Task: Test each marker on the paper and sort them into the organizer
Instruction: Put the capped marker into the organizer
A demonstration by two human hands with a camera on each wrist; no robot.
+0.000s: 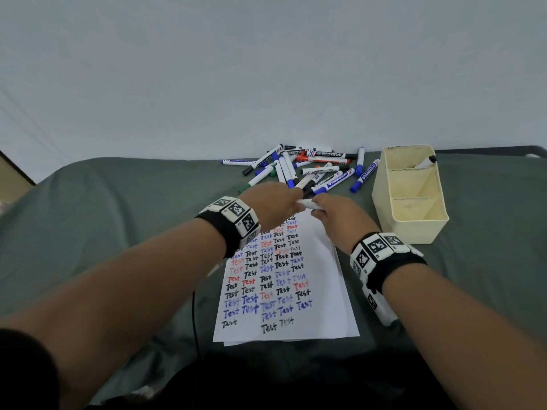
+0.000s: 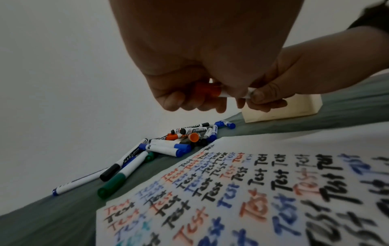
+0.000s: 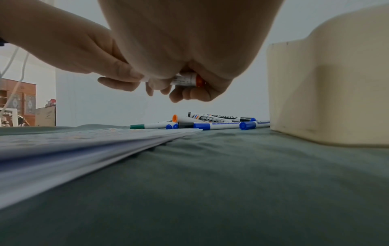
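So both hands are on one orange-capped marker point(image 2: 212, 90) just above the paper's point(image 1: 322, 291) far edge: left hand point(image 1: 270, 204) fingers curl round the cap end, right hand point(image 1: 340, 216) fingers pinch the barrel.

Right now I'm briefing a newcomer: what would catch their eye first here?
The white paper sheet crowded with black, red and blue "Test" scrawls lies centre on the grey-green cloth. Above its far edge, left hand and right hand hold one orange-capped white marker. Beyond lies a jumbled marker pile, with a cream three-compartment plastic organizer to the right.
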